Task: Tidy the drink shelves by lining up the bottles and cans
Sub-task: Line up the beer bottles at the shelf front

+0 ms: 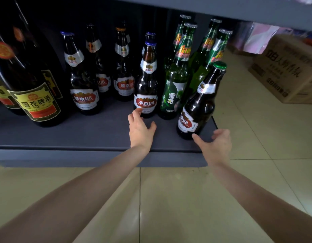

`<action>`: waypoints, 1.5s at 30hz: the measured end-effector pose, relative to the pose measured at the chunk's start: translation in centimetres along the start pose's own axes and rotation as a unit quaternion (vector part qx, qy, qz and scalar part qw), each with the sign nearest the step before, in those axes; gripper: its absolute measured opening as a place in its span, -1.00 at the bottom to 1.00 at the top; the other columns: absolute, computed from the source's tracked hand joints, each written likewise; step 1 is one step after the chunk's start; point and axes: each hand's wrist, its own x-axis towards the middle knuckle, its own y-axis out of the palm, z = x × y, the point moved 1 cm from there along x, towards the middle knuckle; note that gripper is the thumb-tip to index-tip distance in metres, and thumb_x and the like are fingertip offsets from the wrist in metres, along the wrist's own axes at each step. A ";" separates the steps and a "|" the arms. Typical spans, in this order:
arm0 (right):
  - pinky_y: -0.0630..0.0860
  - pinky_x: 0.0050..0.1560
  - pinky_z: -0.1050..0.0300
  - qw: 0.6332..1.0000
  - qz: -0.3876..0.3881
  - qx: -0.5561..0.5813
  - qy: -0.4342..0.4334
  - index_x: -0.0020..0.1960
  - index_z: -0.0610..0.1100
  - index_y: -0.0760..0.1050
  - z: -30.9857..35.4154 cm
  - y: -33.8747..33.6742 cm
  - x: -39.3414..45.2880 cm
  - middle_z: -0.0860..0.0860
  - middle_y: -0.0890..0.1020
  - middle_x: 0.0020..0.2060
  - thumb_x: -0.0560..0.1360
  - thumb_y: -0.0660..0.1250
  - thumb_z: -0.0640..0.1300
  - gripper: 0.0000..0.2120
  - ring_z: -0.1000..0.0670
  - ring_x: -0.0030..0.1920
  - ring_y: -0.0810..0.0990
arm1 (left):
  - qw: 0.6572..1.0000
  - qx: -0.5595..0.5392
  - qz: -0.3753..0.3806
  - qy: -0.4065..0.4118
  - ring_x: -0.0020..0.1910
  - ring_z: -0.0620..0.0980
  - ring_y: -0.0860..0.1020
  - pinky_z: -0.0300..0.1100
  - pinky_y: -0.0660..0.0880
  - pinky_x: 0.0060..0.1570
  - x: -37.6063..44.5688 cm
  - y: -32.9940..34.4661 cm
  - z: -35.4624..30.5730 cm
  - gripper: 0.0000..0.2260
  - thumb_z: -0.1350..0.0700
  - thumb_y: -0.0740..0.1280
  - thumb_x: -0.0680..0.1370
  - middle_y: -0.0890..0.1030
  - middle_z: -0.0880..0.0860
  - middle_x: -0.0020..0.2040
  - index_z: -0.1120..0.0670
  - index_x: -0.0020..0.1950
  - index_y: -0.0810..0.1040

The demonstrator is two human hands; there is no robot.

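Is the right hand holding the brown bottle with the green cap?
No, the right hand is open just below the green-capped brown bottle, its fingers not around it.

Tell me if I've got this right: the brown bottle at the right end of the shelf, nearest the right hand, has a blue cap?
Not quite. The head view shows the brown bottle nearest the right hand with a green cap, not blue. It does stand at the right end of the shelf.
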 end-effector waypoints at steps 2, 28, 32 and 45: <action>0.35 0.12 0.17 0.998 0.048 0.037 0.011 0.30 -0.23 0.27 0.3 0.1 1.0 -0.10 0.45 0.17 0.30 0.55 -0.09 -0.30 -0.08 0.22 0.42 | 1.000 0.010 -0.003 -0.001 0.20 0.02 0.43 -0.29 0.32 -0.02 0.0 -0.2 -0.3 -0.55 0.24 0.34 0.49 0.33 0.11 0.29 0.17 0.33 0.28; 0.49 0.16 0.06 0.965 0.195 0.163 -0.068 0.23 -0.13 0.32 13.3 15.8 -5.2 -0.05 0.52 0.15 0.22 0.58 -0.09 -0.32 -0.04 0.19 0.50 | 0.975 -0.116 -0.100 -0.161 0.39 0.06 0.33 -0.14 0.29 0.30 8.0 -13.9 5.7 -0.19 0.09 0.48 0.41 0.35 0.06 0.42 0.01 0.52 0.05; 0.39 0.07 0.18 0.967 0.168 0.181 -0.065 0.27 -0.20 0.26 14.6 17.4 -4.9 -0.06 0.36 0.15 0.27 0.54 -0.15 -0.32 -0.03 0.17 0.40 | 0.986 -0.098 -0.069 -0.113 0.38 0.06 0.33 -0.16 0.30 0.29 8.7 -13.9 6.0 -0.15 0.16 0.47 0.41 0.35 0.09 0.42 -0.01 0.53 0.01; 0.35 0.20 0.15 0.985 0.097 0.097 -0.103 0.31 -0.27 0.33 14.5 17.3 -5.3 -0.15 0.42 0.26 0.39 0.48 -0.10 -0.41 -0.11 0.27 0.41 | 0.990 -0.036 -0.098 -0.091 0.38 0.08 0.32 -0.11 0.31 0.28 8.7 -13.1 6.5 -0.20 0.14 0.47 0.41 0.31 0.10 0.42 0.03 0.51 0.06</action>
